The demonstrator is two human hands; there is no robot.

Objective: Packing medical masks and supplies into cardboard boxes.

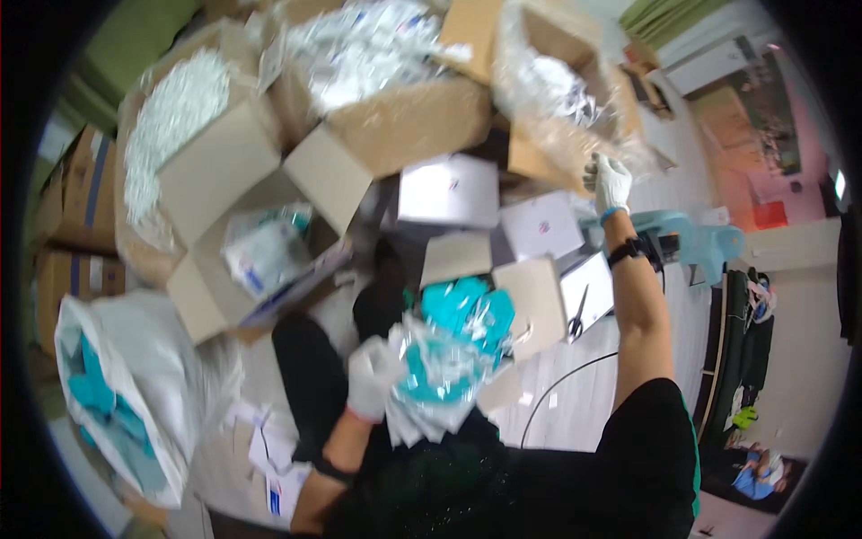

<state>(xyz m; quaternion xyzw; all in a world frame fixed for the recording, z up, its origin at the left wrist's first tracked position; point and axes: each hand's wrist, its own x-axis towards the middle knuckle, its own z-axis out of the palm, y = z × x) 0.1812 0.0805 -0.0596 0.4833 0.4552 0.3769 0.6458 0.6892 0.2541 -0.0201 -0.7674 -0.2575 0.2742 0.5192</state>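
Observation:
My left hand (pixel 372 379), in a white glove, is closed on the edge of a clear plastic bag (pixel 440 373) with teal contents, held close to my body. Just beyond the bag, teal folded packs (pixel 469 310) lie in a small open carton (pixel 532 305). My right hand (pixel 611 182), also gloved, is stretched far out to the right. Its fingers are curled beside the plastic liner (pixel 575 130) of a large carton that holds white packets (pixel 566 90). What those fingers hold, if anything, is too small to make out.
An open carton (pixel 220 171) with bagged packs stands at left, near a white sack (pixel 135 341) of teal items. Large cartons of white packets (pixel 368 45) and white strips (pixel 184 117) stand behind. Scissors (pixel 577 319) lie right, near white boxes (pixel 449 190) and a blue-green chair (pixel 687 238).

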